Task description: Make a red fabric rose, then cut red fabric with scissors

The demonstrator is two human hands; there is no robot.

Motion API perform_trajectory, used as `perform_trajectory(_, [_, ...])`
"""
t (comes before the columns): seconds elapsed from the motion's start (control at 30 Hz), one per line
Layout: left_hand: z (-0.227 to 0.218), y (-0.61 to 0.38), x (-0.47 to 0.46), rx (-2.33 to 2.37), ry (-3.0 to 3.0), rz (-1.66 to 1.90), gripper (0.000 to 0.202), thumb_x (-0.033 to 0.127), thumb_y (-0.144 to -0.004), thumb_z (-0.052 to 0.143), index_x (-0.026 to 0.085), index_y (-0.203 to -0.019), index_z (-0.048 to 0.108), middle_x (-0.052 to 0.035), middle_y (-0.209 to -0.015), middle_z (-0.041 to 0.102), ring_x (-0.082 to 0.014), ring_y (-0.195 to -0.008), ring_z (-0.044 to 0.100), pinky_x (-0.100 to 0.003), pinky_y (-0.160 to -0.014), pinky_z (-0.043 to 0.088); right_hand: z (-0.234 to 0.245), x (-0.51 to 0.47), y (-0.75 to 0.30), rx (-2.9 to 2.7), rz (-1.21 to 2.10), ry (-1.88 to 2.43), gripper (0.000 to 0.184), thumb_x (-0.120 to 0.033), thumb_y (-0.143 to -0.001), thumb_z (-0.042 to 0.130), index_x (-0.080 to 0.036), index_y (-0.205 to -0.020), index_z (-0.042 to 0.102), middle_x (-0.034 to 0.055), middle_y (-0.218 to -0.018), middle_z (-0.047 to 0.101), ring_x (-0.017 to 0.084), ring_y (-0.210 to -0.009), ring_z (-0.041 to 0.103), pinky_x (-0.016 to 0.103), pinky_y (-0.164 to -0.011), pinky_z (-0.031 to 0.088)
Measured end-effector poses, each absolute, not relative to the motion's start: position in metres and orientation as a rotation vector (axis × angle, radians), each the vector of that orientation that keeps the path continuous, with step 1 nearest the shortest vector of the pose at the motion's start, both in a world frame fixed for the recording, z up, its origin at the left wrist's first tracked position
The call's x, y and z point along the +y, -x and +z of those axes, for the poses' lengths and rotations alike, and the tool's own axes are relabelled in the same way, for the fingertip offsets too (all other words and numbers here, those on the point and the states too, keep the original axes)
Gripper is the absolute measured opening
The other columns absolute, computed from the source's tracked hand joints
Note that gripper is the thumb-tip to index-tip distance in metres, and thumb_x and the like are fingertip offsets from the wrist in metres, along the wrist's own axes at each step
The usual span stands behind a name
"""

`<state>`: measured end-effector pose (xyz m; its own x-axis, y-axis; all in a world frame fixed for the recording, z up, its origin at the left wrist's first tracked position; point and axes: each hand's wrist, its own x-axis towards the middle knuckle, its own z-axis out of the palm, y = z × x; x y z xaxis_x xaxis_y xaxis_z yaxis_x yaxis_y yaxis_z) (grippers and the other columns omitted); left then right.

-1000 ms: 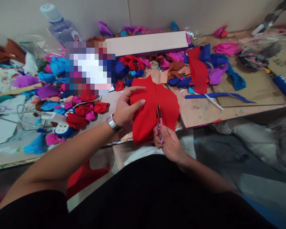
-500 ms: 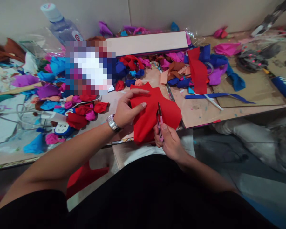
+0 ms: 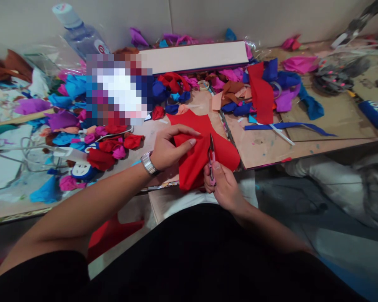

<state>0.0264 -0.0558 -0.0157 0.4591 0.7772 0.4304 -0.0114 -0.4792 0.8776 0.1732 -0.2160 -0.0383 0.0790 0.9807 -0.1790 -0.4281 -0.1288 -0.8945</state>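
A red piece of fabric (image 3: 197, 159) with a scalloped far edge lies at the near edge of the work board (image 3: 264, 144). My left hand (image 3: 170, 147), a metal watch on its wrist, pinches the fabric's left side between thumb and fingers. My right hand (image 3: 222, 184) grips small pink-handled snips (image 3: 211, 157), blades pointing away from me and resting on the fabric's middle.
Crumpled scraps in red, blue, purple and pink (image 3: 82, 126) cover the table's left and far side. A long white box (image 3: 195, 56), a plastic water bottle (image 3: 78, 33), a red strip (image 3: 262, 94) and a blue strip (image 3: 290, 126) lie beyond. A red piece (image 3: 113, 235) lies below the table.
The red fabric has turned counter-clockwise under my left hand, its scalloped edge swinging left and farther away. My right hand with the snips stays almost in place.
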Motion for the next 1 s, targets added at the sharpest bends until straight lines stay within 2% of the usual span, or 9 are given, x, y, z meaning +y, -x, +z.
perform_trajectory(0.17, [-0.0202,-0.0241,-0.0516,0.683,-1.851,1.152,0.025,0.046,-0.087,0.084,0.023,-0.097,0.084,-0.0071,-0.100,0.085,-0.0230,-0.092,0.080,-0.037,-0.090,0.065,-0.0377,-0.2154,-0.1730,-0.718,1.405,1.038,0.053,-0.074,-0.101,0.059,-0.023,-0.087,0.055,-0.0098,-0.058,0.040,0.007,-0.045,0.030,0.023,-0.044,0.026])
perform_trajectory(0.47, [-0.0194,-0.0255,-0.0517,0.665,-1.850,1.141,0.020,0.041,-0.088,0.083,0.022,-0.097,0.084,-0.0066,-0.100,0.085,-0.0221,-0.089,0.079,-0.036,-0.086,0.063,-0.0388,-0.2166,-0.1733,-0.725,1.413,1.056,0.053,-0.075,-0.102,0.057,-0.023,-0.088,0.054,-0.0096,-0.059,0.040,0.007,-0.046,0.029,0.024,-0.045,0.025])
perform_trajectory(1.0, [-0.0202,-0.0259,-0.0510,0.699,-1.830,1.151,0.024,0.044,-0.086,0.084,0.022,-0.096,0.085,-0.0066,-0.098,0.085,-0.0221,-0.089,0.079,-0.036,-0.086,0.063,-0.0342,-0.2173,-0.1709,-0.771,1.382,1.080,0.055,-0.076,-0.100,0.058,-0.023,-0.087,0.055,-0.0088,-0.060,0.041,0.008,-0.047,0.031,0.024,-0.045,0.025])
